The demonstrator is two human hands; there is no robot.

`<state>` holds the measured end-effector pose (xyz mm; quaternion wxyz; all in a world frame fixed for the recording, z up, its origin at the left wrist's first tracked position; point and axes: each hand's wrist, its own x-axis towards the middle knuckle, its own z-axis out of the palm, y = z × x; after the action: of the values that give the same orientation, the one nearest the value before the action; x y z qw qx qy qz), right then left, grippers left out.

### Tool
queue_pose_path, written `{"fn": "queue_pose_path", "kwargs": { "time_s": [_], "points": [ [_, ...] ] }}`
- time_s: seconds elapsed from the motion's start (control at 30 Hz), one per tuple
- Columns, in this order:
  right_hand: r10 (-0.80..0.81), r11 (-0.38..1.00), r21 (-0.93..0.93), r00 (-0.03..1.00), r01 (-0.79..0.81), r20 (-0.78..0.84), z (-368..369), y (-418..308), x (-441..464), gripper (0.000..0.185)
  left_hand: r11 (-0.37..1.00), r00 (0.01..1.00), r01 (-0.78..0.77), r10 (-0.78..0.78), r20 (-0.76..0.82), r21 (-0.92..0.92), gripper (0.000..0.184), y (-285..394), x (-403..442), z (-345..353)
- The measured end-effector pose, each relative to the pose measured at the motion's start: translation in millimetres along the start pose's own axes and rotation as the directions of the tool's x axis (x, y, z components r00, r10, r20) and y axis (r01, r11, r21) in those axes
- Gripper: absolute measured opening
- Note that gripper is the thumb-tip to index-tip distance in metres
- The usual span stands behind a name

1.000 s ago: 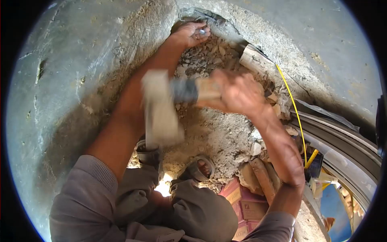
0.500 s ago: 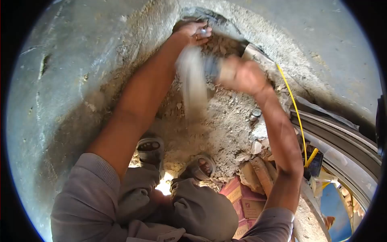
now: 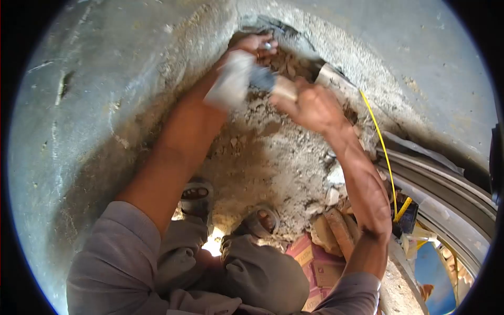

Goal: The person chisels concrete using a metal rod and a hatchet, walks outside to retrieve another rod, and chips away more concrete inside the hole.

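Observation:
My right hand (image 3: 315,107) is closed around the pale wooden handle of a hammer (image 3: 231,79). The hammer's big light-grey head is smeared by motion and passes in front of my left forearm, with a dark band where it joins the handle. Up in the hollow at the foot of the wall, my left hand (image 3: 253,44) has its fingers wrapped round a chisel (image 3: 268,46). Only the chisel's small shiny round end shows between the fingers; its rest is hidden in the hollow. Broken rubble (image 3: 286,63) lies just beside that hand.
Grey concrete wall (image 3: 79,131) curves around the hollow. Dusty debris (image 3: 278,157) covers the floor by my sandalled feet (image 3: 262,220). A yellow cord (image 3: 379,131) hangs at right near metal channels (image 3: 436,178). Brick pieces (image 3: 338,231) and reddish boxes (image 3: 320,268) lie lower right.
The hammer has swung left and its head is tilted differently, now over my left forearm. My right hand has shifted slightly left and down. The left hand stays in the hollow.

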<state>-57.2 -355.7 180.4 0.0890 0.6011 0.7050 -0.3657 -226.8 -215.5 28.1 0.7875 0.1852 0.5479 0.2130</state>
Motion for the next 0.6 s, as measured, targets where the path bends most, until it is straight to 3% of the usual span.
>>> {"fn": "queue_pose_path", "kwargs": {
  "time_s": [0.03,0.07,0.13,0.2,0.23,0.27,0.3,0.33,0.37,0.4,0.47,0.5,0.53,0.57,0.6],
  "points": [
    [-0.360,0.933,-0.111,0.910,0.343,-0.206,20.0,1.4,-5.2,0.046,0.999,0.994,0.008,-0.013,-0.112,-0.042,0.022,2.9,-10.6,14.1],
    [-0.356,0.934,-0.106,0.912,0.341,-0.205,23.4,-2.4,-8.3,0.046,0.998,0.998,0.025,-0.028,-0.053,-0.049,0.021,3.0,-7.2,10.1],
    [-0.650,0.759,-0.280,0.711,0.588,-0.269,32.4,-1.6,-7.2,0.047,1.000,0.997,-0.006,0.007,-0.079,0.007,0.020,-0.8,-2.2,7.2],
    [-0.499,0.838,-0.376,0.833,0.395,-0.238,33.0,39.8,28.5,0.051,0.999,0.999,0.007,-0.005,-0.048,0.043,0.019,-0.9,-3.4,2.9],
    [-0.273,0.898,-0.402,0.943,0.180,-0.188,24.6,50.0,38.4,0.052,0.996,1.000,0.017,-0.016,-0.016,0.087,0.020,3.4,-3.3,3.7],
    [0.213,0.977,-0.013,0.966,-0.213,0.149,4.9,47.0,36.6,0.054,0.995,1.000,0.011,-0.011,-0.008,0.097,0.020,8.4,-3.6,8.3],
    [0.188,0.976,0.099,0.980,-0.194,0.066,-0.6,27.4,20.8,0.057,0.998,0.999,-0.019,0.020,-0.025,0.065,0.020,15.1,-2.2,12.5],
    [0.181,0.976,0.104,0.980,-0.189,0.082,5.6,13.0,8.4,0.057,0.999,0.998,-0.030,0.032,-0.060,0.028,0.020,12.6,-6.0,9.4],
    [-0.078,0.993,-0.078,0.995,0.083,0.062,13.6,5.5,-7.5,0.056,1.000,0.996,-0.023,0.022,-0.084,-0.009,0.020,1.3,-6.4,11.5],
    [-0.349,0.896,-0.272,0.935,0.352,0.061,14.5,-1.7,-12.4,0.056,1.000,0.996,0.011,-0.010,-0.087,0.006,0.023,3.1,-2.5,12.0],
    [-0.621,0.784,-0.219,0.735,0.581,-0.271,31.6,-1.8,-12.1,0.055,0.990,0.988,-0.125,0.131,-0.088,0.066,0.019,-7.1,-1.5,7.4],
    [-0.685,0.729,-0.300,0.650,0.615,-0.329,45.3,20.0,10.5,0.052,0.989,0.986,-0.131,0.137,-0.090,0.068,0.019,-5.0,7.3,-2.4],
    [-0.742,0.671,-0.386,0.559,0.634,-0.370,46.9,39.9,24.1,0.052,0.998,0.998,-0.053,0.052,0.041,0.038,0.018,-6.7,19.2,-13.6],
    [-0.346,0.938,-0.038,0.918,0.346,-0.191,26.6,46.9,30.3,0.055,1.000,0.984,0.017,-0.020,0.179,0.021,0.017,-2.9,27.6,-16.6],
    [0.159,0.983,0.085,0.986,-0.163,0.049,4.1,51.0,35.5,0.058,0.991,0.991,-0.132,0.132,-0.025,-0.014,0.020,-5.8,27.3,-2.1]
  ]
}}
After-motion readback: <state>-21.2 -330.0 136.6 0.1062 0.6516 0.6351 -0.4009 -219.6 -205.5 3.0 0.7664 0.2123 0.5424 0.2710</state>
